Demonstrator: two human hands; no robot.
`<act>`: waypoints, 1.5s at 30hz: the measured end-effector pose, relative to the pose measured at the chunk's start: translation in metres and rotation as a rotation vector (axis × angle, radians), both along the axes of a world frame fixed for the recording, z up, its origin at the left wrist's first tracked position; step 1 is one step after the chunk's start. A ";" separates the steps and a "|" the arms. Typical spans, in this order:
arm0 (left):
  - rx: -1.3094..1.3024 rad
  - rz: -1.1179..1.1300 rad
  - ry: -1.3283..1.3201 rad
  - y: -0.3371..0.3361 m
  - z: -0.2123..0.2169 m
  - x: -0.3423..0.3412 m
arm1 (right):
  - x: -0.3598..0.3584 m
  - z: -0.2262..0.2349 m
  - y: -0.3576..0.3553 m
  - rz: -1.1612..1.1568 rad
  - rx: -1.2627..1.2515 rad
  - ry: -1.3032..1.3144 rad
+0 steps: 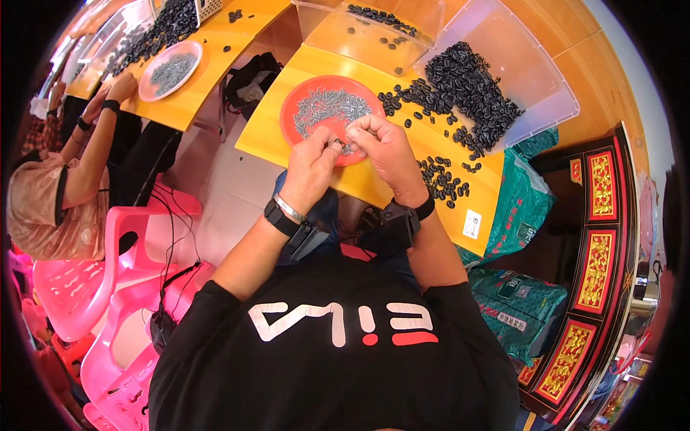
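My left hand (310, 167) and my right hand (384, 149) meet over the near rim of a red plate (295, 108) heaped with small grey metal screws (329, 106). Both pinch a small dark part (338, 145) between the fingertips; its exact shape is too small to make out. Each wrist wears a black band. Loose black plastic pieces (442, 179) lie on the yellow table (266, 136) just right of my right hand.
A tipped clear bin (535, 65) spills many black pieces (471, 90) at the right. A second clear bin (359, 36) stands behind the plate. A co-worker (65, 187) sits at the left by another table with a pink plate (171, 70). Pink chairs (108, 287) stand at lower left.
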State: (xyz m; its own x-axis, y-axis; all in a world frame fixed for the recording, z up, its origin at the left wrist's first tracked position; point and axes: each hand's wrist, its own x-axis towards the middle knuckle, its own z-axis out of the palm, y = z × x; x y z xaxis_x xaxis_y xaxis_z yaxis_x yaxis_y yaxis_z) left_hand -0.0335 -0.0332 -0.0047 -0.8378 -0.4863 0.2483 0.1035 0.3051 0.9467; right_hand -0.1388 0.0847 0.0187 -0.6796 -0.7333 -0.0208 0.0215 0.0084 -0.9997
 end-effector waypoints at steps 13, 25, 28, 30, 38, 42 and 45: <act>-0.050 0.013 0.009 0.000 0.003 0.001 | 0.002 -0.007 -0.005 0.041 0.010 0.049; 0.045 0.065 0.004 0.009 -0.007 -0.001 | 0.012 -0.001 -0.005 -0.004 0.044 0.073; 0.062 0.068 0.039 0.008 -0.010 -0.002 | 0.012 -0.002 -0.005 -0.001 0.036 0.075; 0.066 0.056 0.017 0.005 -0.011 -0.002 | 0.010 -0.002 -0.004 0.010 0.011 0.007; 0.130 0.038 0.047 0.002 -0.005 -0.001 | 0.009 -0.006 -0.004 0.048 -0.061 -0.167; -0.056 0.066 -0.022 0.002 0.009 0.002 | 0.009 -0.006 -0.004 0.042 -0.034 -0.123; -0.122 0.058 -0.006 0.002 0.006 0.002 | 0.008 -0.007 -0.004 0.033 0.014 -0.048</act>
